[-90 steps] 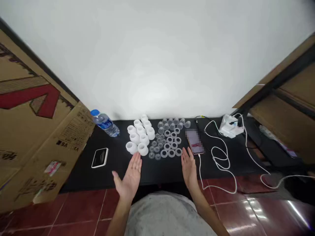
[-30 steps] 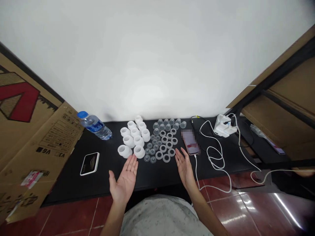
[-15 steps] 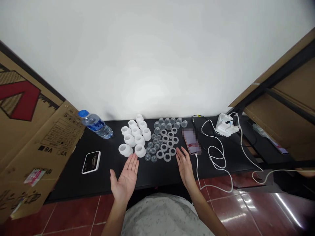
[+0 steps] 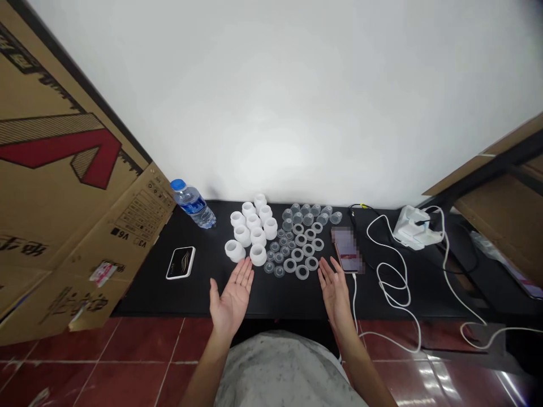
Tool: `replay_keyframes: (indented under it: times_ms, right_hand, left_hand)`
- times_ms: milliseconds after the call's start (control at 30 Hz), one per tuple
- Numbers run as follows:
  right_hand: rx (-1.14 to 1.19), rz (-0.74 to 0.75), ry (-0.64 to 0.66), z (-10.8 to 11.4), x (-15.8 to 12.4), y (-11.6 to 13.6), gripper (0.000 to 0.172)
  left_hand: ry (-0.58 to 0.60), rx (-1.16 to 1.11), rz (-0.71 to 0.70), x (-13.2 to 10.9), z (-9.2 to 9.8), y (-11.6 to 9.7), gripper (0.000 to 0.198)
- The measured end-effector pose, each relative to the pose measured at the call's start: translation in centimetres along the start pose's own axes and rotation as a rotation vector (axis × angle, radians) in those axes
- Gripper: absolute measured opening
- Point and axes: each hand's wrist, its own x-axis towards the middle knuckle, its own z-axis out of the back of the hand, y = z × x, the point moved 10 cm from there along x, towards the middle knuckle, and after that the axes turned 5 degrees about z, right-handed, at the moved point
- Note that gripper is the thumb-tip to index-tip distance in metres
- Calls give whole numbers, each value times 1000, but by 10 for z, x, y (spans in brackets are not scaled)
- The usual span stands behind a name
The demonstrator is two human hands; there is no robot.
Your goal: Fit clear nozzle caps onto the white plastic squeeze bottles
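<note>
My left hand (image 4: 232, 299) lies open and empty, palm up, just below the white plastic cups (image 4: 258, 236); my right hand (image 4: 335, 297) is spread and empty, nearest the clear plastic rings (image 4: 297, 272); each kind stays grouped on the black desk (image 4: 144, 297), so I can tell them apart.

**My view swung; the whole scene slid right in frame.**
The cardboard sheet (image 4: 63, 169) now reaches the top edge at upper left, and the brown panel (image 4: 496, 209) has shrunk toward the right edge. The white cups (image 4: 253, 232), the left hand (image 4: 232, 299) and the right hand (image 4: 337, 297) all sit further right than before, and the table (image 4: 178, 299) looks more level.
</note>
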Motion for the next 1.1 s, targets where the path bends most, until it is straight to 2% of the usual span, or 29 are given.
replay_keyframes:
  times_ms: [100, 200, 300, 367, 433, 533, 600, 733, 833, 967, 1100]
  right_hand:
    - [-43, 5, -8, 1, 0, 1, 53]
    - [-79, 7, -13, 4, 0, 2, 50]
    - [-102, 8, -5, 4, 1, 2, 46]
    - [-117, 4, -8, 5, 2, 1, 45]
    - [-138, 1, -21, 5, 3, 0, 43]
    - [-173, -1, -25, 6, 4, -1, 39]
    - [-203, -3, -15, 6, 4, -2, 38]
    - [-358, 41, -5, 11, 2, 0, 43]
    - [-621, 171, 41, 9, -3, 10, 41]
    - [-1011, 411, 265, -23, -14, 19, 31]
    - [-1272, 655, 464, -63, -26, 19, 39]
  left_hand:
    - [-86, 93, -36, -3, 11, -1, 73]
    - [-249, 307, -168, -11, 31, -16, 44]
    - [-350, 607, -295, -22, 34, -34, 36]
    - [-317, 816, -331, -25, 20, -37, 40]
    - [-238, 1008, -364, -25, -2, -33, 37]
    - [-82, 1219, -405, -21, -37, -12, 26]
    - [-16, 1306, -400, -14, -51, 5, 26]
    - [-38, 1358, -387, 3, -58, 24, 40]
    - [-51, 1336, -400, 11, -56, 28, 41]
    - [-22, 1517, -462, 14, -61, 34, 35]
    - [12, 1727, -498, 14, -67, 43, 28]
